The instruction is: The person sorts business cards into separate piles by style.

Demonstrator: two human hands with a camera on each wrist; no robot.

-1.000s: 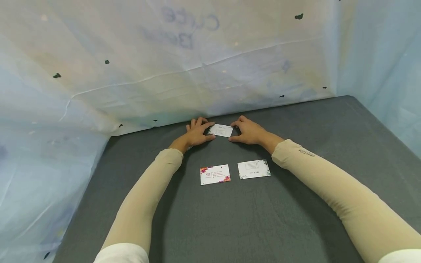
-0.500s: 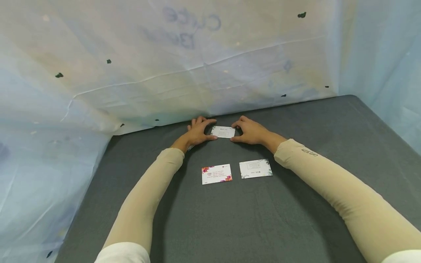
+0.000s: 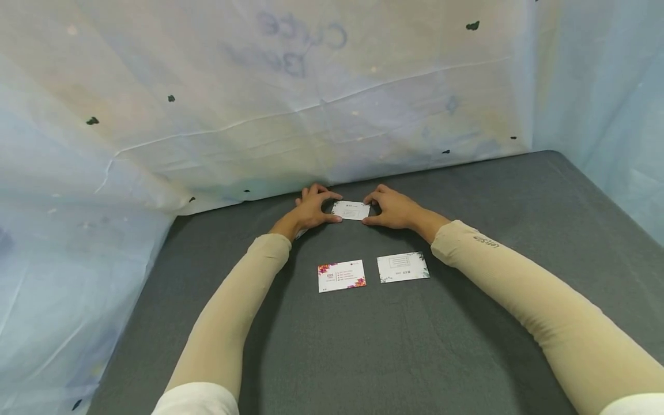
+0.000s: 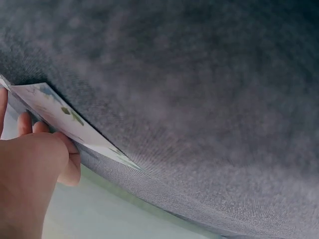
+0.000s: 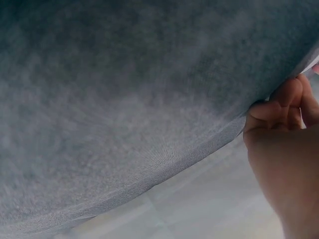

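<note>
On the bench [image 3: 467, 346], two cards lie side by side, nearer than the held card [image 3: 351, 210]: flowered card [image 3: 341, 275] left, plain card [image 3: 403, 267] right.

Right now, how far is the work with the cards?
Two cards, the red-flowered card and the green-cornered card, already lie side by side on the grey table. In hand: the left hand and right hand pinch a third card behind them. Left: setting it down.

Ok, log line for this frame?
left hand: pinches far card | right hand: pinches far card | table: two more cards
</note>
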